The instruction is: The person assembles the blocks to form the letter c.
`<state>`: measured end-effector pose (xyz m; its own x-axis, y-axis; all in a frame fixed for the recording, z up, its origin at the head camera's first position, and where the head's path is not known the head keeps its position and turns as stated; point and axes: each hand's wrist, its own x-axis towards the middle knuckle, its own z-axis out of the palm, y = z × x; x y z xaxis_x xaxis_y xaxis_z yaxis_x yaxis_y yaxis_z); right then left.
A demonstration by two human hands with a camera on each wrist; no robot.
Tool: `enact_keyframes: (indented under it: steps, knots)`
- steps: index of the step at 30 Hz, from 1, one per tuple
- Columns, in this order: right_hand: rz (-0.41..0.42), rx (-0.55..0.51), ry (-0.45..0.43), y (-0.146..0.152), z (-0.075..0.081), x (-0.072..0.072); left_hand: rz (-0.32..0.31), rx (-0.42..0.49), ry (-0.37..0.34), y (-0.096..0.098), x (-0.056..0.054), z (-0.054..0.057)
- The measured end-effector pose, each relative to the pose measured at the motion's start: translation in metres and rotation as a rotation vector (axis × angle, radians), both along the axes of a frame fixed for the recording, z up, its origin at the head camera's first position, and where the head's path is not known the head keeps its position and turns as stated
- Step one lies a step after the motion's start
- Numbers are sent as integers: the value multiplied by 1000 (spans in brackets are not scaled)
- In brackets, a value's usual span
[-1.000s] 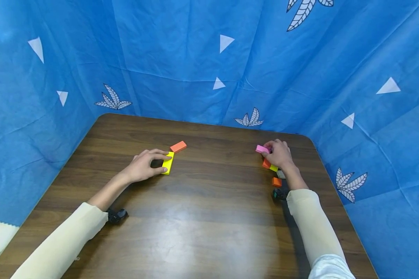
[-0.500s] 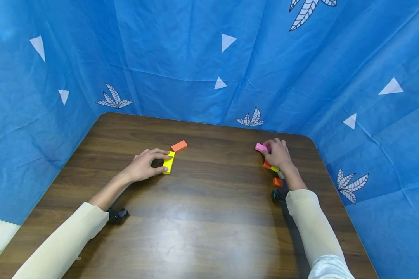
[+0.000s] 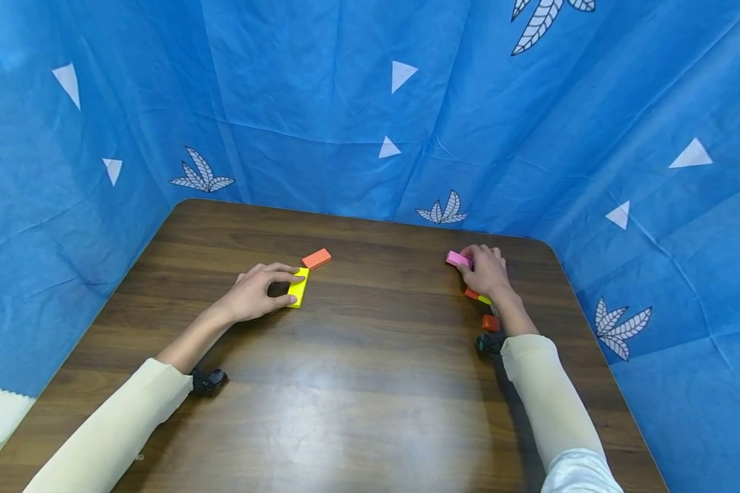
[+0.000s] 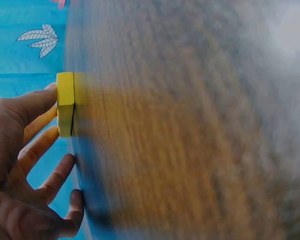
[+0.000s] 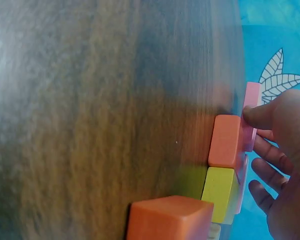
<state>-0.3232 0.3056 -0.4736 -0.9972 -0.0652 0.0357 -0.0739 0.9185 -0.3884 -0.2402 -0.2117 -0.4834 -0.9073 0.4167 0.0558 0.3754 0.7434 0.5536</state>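
Note:
My left hand [image 3: 260, 291] rests its thumb and fingertips on the top of a yellow block [image 3: 302, 293] lying on the table. In the left wrist view, the fingers reach the upper face of the yellow block [image 4: 66, 100]. At the back right, my right hand [image 3: 487, 269] pinches a pink block [image 3: 456, 259], with the thumb on its near side in the right wrist view. Just nearer are an orange block [image 5: 225, 140] and a yellow block [image 5: 219, 195], side by side. Another pink piece [image 5: 243, 185] shows partly behind them.
A coral-orange block [image 3: 317, 258] lies just beyond the left hand's yellow one. An orange block [image 3: 490, 322] sits by the right wrist, near a partly hidden grey one. Blue curtains [image 3: 321, 89] border the brown wooden table [image 3: 358, 329] at the back and sides.
My right hand and the pink block have shifted slightly left. The left hand has stayed on the yellow block.

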Motion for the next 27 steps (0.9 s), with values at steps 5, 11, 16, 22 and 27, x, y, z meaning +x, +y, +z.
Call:
enact_keyframes:
  steps: [5, 11, 16, 22, 27]
  knots:
    - [11, -6, 2, -4, -1, 1, -2, 4, -2, 0, 0, -1]
    - [35, -25, 11, -11, 0, 2, 0, 4, 3, 0, 1, -2]
    - [56, -20, 8, -18, 2, 2, 1, 5, 0, 0, 0, -2]
    - [93, -28, 13, -28, 6, 3, 1, 9, 1, 1, 0, -2]
    - [133, -51, 31, -38, 3, 4, 1, 7, -2, 1, 2, -2]
